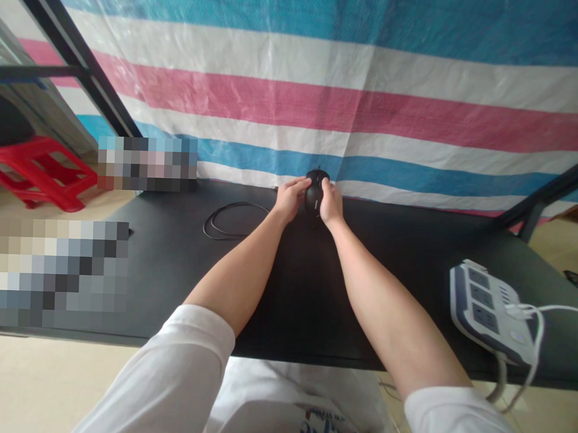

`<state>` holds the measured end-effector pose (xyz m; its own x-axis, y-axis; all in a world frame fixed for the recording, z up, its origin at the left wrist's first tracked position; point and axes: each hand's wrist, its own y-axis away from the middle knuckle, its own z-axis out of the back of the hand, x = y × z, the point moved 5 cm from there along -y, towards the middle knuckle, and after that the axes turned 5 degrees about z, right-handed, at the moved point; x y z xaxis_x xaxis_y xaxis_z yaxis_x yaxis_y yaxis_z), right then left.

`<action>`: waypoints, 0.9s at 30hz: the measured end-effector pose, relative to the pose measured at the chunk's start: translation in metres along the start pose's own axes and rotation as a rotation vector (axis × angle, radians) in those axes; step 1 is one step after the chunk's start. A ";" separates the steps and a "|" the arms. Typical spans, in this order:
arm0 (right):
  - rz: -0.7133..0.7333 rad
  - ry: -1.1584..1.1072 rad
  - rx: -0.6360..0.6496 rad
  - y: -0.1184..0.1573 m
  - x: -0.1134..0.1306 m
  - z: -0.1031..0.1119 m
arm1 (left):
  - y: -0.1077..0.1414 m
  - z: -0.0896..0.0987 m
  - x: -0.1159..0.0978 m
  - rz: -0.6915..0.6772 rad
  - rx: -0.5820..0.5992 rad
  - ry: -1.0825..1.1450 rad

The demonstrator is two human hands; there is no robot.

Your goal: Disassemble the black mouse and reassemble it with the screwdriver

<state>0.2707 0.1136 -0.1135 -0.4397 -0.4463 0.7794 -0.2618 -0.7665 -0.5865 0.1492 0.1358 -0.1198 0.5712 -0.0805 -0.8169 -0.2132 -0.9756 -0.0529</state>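
Observation:
A black computer mouse (314,195) is gripped between both hands near the back of the black table (310,293). My left hand (291,199) holds its left side, the thumb near the top. From the right, my right hand (332,202) grips the other side, its thumb on the mouse's upper edge. The fingers beneath are partly hidden. A thin black cable (212,217) lies looped on the table left of my left forearm; my arm and hand hide where it leads.
A white and dark power strip (492,312) with white cables plugged in stands at the table's right. Blurred-out patches cover items at the left. Behind the table hangs a striped plastic sheet (255,101). A red stool (44,164) is on the floor at left.

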 end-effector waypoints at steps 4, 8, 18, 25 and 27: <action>-0.035 0.084 -0.004 0.003 0.001 0.001 | 0.000 -0.003 0.000 -0.019 0.019 -0.008; -0.019 0.102 -0.068 0.002 0.001 0.005 | 0.000 -0.006 0.000 -0.016 0.039 -0.011; 0.054 0.144 -0.026 0.004 0.007 -0.001 | -0.007 0.000 0.006 0.007 0.021 0.035; 0.064 0.155 -0.039 0.006 0.006 0.001 | -0.003 -0.006 -0.004 -0.108 0.000 -0.139; 0.070 0.150 -0.047 0.006 0.007 0.002 | -0.002 -0.008 -0.005 -0.112 0.016 -0.152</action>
<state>0.2682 0.1049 -0.1115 -0.5810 -0.4209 0.6967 -0.2645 -0.7118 -0.6507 0.1531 0.1362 -0.1116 0.4662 0.0614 -0.8825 -0.1678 -0.9733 -0.1564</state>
